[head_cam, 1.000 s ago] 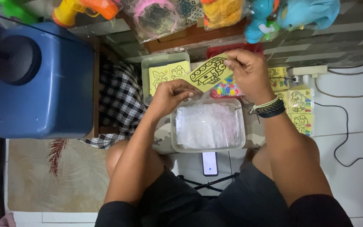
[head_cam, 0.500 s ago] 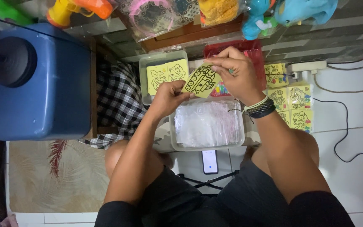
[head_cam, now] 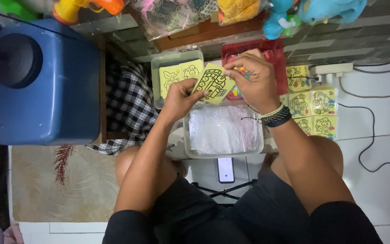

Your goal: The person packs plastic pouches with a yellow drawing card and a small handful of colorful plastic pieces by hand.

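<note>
Both my hands hold one yellow card with a black line drawing (head_cam: 213, 82). My left hand (head_cam: 181, 96) pinches its lower left edge, and my right hand (head_cam: 253, 79) grips its right side from above. The card hovers over a clear plastic tub (head_cam: 190, 147) filled with clear plastic sleeves (head_cam: 222, 129). Behind it, a second clear tub (head_cam: 155, 77) holds more yellow drawing cards (head_cam: 179, 74). A red tray (head_cam: 271, 49) with small colourful bits lies under my right hand.
Several coloured-in yellow cards (head_cam: 312, 108) lie on the white floor at the right, near a power strip (head_cam: 332, 68) and black cable (head_cam: 375, 149). A blue container (head_cam: 46, 81) and checked cloth (head_cam: 129, 104) stand left. A phone (head_cam: 225, 170) lies between my knees. Toys line the far edge.
My hands have carried the yellow card slightly left and nearer the front tub. My right hand now covers more of the red tray.
</note>
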